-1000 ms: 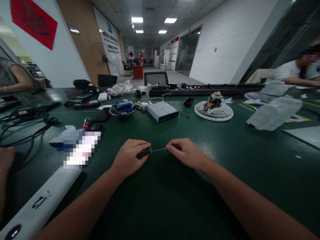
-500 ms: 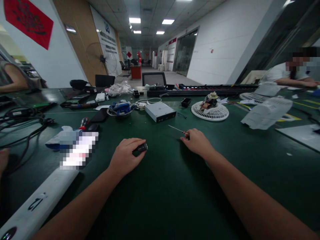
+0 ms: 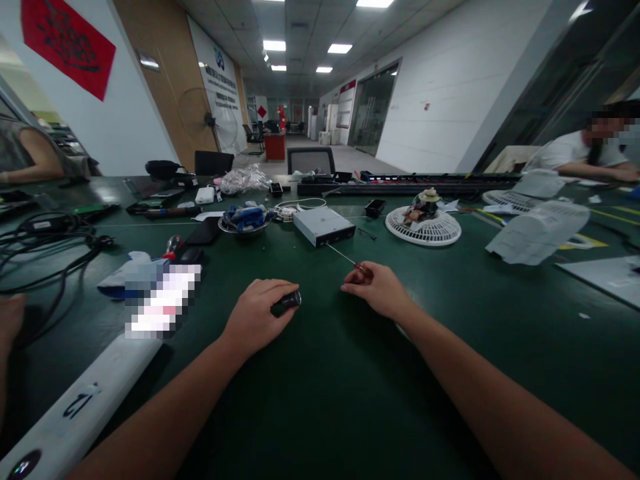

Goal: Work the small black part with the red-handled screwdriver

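Note:
My left hand [image 3: 260, 313] is closed around a small dark cylinder [image 3: 287, 303] with a shiny end, resting low over the green table. The cylinder's exact kind does not show. In my right hand [image 3: 377, 288] is a screwdriver [image 3: 345, 256] with a reddish handle, held between thumb and fingers. Its thin shaft points forward and left, and in this view its tip overlaps the area just in front of a grey disc drive [image 3: 323, 225]. Whether the tip touches anything I cannot tell.
A metal bowl [image 3: 243, 230] with blue items stands left of the drive. To its right lie a small black tray [image 3: 375, 208] and a white fan grille [image 3: 423, 233] bearing a motor. Tangled black cables [image 3: 55, 247] and a long white device [image 3: 75, 407] are at left. Another person [image 3: 575, 157] sits at far right.
My right hand has moved left, bringing the screwdriver's tip closer to the drive. My left hand still holds the cylinder in nearly the same place. The camera view has shifted slightly.

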